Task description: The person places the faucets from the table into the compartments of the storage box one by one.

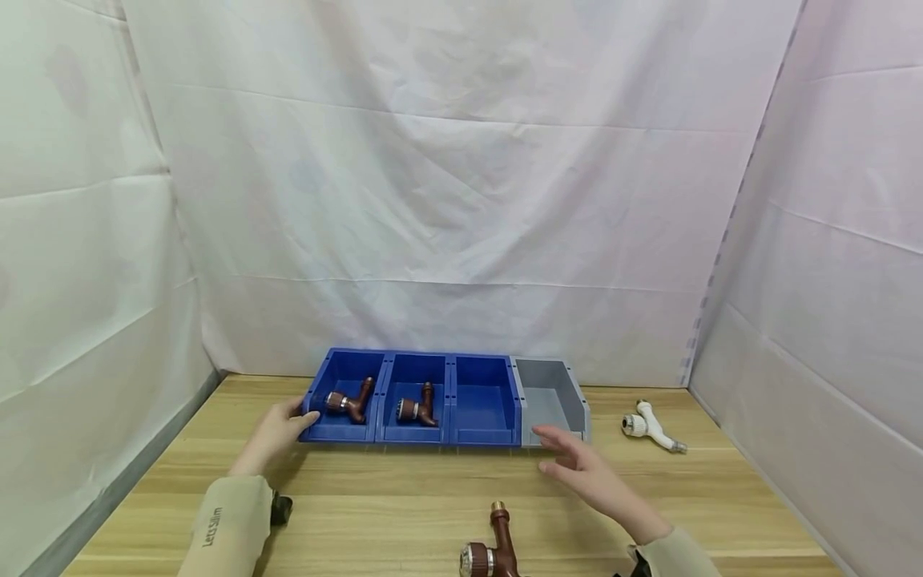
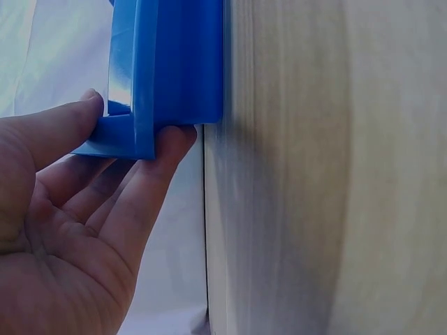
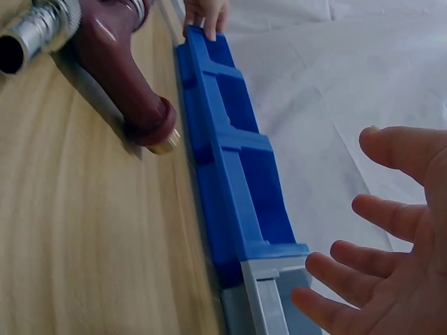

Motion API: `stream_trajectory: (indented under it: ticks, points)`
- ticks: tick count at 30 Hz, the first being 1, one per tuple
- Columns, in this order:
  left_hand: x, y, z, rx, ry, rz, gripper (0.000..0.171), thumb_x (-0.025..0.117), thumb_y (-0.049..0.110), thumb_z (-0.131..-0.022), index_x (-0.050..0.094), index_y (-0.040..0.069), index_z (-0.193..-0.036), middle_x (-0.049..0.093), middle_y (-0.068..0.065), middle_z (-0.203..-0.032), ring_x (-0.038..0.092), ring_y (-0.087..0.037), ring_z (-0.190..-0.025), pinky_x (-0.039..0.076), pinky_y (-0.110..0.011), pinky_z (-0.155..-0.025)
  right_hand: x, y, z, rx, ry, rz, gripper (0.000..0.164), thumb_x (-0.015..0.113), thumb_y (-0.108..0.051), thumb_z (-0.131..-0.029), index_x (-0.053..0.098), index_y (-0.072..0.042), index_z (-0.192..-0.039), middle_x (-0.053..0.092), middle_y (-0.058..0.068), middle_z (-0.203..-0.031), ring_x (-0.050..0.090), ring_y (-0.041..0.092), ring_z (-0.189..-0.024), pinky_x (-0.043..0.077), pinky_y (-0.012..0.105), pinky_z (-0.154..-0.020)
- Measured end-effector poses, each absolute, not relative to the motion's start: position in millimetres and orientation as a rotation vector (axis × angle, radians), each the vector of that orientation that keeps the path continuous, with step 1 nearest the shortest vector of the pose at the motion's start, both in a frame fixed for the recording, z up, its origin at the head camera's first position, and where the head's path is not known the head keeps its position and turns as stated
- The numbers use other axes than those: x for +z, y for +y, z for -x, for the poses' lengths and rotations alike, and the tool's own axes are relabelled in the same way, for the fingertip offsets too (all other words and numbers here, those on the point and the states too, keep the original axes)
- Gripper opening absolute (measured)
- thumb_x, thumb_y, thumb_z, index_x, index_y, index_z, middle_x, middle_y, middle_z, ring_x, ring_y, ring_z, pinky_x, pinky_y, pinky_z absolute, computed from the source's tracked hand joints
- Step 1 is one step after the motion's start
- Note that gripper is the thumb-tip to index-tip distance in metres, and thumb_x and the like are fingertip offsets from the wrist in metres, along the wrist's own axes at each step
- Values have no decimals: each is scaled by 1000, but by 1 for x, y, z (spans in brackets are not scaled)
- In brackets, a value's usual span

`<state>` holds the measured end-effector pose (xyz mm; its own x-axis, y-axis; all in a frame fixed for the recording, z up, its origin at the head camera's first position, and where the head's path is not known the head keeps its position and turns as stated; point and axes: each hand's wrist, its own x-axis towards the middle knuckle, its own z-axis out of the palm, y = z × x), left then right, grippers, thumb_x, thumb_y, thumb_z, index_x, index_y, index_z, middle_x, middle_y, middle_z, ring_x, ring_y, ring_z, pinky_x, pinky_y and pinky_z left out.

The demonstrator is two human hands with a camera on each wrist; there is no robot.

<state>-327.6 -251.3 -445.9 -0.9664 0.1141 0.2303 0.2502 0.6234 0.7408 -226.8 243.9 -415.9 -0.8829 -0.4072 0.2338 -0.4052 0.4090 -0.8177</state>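
At the row's left end, my left hand (image 1: 274,435) grips the front corner of a blue storage bin (image 1: 336,433). In the left wrist view, the thumb lies on one side of the bin's edge (image 2: 143,132) and the fingers on the other. A dark red tap (image 1: 355,408) lies in that bin, and a similar tap (image 1: 426,406) lies in the blue bin beside it. My right hand (image 1: 586,474) holds nothing, its fingers spread just in front of the grey bin (image 1: 546,405). Whether a fingertip touches that bin, I cannot tell.
A third blue bin (image 1: 481,405) stands between the second one and the grey bin. Another dark red tap (image 1: 504,542) lies at the table's near side, partly cut off by the frame. To the right lies a white tap (image 1: 654,426). White cloth (image 1: 433,200) hangs behind the table.
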Motion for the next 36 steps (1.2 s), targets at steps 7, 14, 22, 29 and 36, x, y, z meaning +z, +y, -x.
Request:
stream_trajectory:
  ticks: [7,14,22,29,36]
  points:
    - [-446,-252,329,-1254,-2693,296,49,60,17,-97,49,-15,-132,58,-32,-123,53,-46,-117,38,-58,-99,-421,228,219,-1431,2652,847,49,61,-16,-96,46,0,-141,39,26,-145,41,46,-127,39,62,-97]
    - [-445,-253,327,-1233,-2714,288,50,60,19,-97,48,-14,-133,56,-32,-125,49,-48,-120,37,-59,-99,-426,211,206,-1266,2684,991,48,63,-19,-95,50,-3,-138,42,25,-144,47,38,-124,46,53,-94]
    - [-444,-253,327,-1222,-2707,288,50,60,19,-97,49,-14,-132,57,-32,-123,50,-48,-119,37,-60,-98,-429,199,197,-1156,2652,1040,51,66,-25,-93,51,-6,-138,42,22,-144,47,37,-124,47,46,-93]
    - [-445,-252,326,-1260,-2703,279,48,60,16,-97,49,-14,-133,56,-33,-124,48,-48,-121,35,-60,-100,-437,192,192,-995,2664,958,55,68,-38,-89,54,-16,-138,39,17,-149,39,39,-133,39,52,-101]
    - [-444,-252,327,-1257,-2718,275,52,60,20,-98,47,-13,-135,56,-32,-126,47,-48,-122,35,-60,-100,-442,192,189,-896,2636,935,61,71,-43,-86,52,-23,-140,32,14,-153,33,37,-136,41,45,-100]
